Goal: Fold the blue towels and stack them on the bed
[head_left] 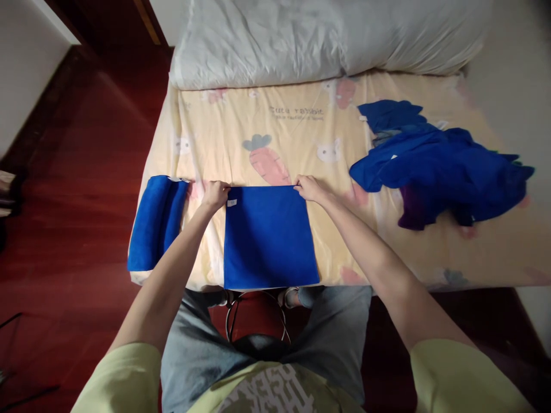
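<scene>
A flat blue towel lies squared out on the bed in front of me, a small white label near its far left corner. My left hand pinches that far left corner. At the far right corner, the fingers of my right hand are closed on the same towel. Left of it, folded blue towels rest side by side at the bed's edge. A loose heap of blue cloths, with a dark purple piece at its lower side, lies to the right.
The bed carries a cream sheet printed with carrots and rabbits. A big pale grey-white bundle stretches along the far side. Dark red floor runs along the left. Below the bed's near edge are my knees and a round metal frame.
</scene>
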Motion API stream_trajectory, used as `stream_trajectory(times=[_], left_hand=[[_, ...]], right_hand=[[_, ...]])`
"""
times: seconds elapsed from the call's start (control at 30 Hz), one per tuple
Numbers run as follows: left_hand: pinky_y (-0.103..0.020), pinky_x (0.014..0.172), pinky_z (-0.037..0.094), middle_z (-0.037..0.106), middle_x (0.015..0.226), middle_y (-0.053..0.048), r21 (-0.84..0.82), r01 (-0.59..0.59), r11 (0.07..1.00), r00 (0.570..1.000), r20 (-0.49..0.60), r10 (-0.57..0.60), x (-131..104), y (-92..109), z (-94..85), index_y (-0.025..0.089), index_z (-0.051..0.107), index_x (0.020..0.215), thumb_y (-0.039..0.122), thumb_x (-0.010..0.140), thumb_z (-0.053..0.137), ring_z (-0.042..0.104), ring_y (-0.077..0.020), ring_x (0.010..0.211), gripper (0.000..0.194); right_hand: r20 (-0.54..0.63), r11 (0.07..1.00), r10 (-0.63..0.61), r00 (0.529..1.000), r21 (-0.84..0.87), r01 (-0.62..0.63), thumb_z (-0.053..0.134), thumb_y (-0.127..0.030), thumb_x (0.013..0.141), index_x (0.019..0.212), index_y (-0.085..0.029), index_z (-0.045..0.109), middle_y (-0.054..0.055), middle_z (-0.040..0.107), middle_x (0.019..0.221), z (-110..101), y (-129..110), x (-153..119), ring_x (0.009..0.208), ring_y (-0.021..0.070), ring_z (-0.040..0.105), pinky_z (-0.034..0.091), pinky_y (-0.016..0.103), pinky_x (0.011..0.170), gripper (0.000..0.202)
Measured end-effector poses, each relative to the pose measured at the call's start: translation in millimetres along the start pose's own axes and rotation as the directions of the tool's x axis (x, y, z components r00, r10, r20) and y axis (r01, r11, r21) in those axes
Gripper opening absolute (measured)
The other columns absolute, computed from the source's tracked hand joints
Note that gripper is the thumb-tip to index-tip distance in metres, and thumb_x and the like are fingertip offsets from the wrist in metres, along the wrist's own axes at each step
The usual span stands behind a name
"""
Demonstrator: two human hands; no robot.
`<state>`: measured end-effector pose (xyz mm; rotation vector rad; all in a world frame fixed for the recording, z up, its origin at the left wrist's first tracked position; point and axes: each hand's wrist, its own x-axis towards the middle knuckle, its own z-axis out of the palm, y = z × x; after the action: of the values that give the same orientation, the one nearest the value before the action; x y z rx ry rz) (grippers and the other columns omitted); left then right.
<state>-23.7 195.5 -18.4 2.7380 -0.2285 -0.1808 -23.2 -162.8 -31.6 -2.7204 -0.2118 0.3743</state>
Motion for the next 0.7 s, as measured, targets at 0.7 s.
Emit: stream_trajectory(times=[0.7], left_hand=[[-0.03, 0.071, 0.057, 0.074, 0.073, -0.004, -0.216, 0.007, 0.976, 0.984, 0.175, 0.031, 28, -38, -13.1, 0.019, 0.075, 0.087, 0.03, 0.076, 0.076, 0.07, -0.0182, 0.071, 0.015]], right_hand=[[0.078, 0.977, 0.166, 0.983, 0.122, -0.175, 0.081, -0.029, 0.083, 0.092, -0.015, 0.078, 0.007, 0.077, 0.088, -16, 18, 8, 0.089, 0.0219, 0.073, 0.057, 0.031, 0.088, 0.016]])
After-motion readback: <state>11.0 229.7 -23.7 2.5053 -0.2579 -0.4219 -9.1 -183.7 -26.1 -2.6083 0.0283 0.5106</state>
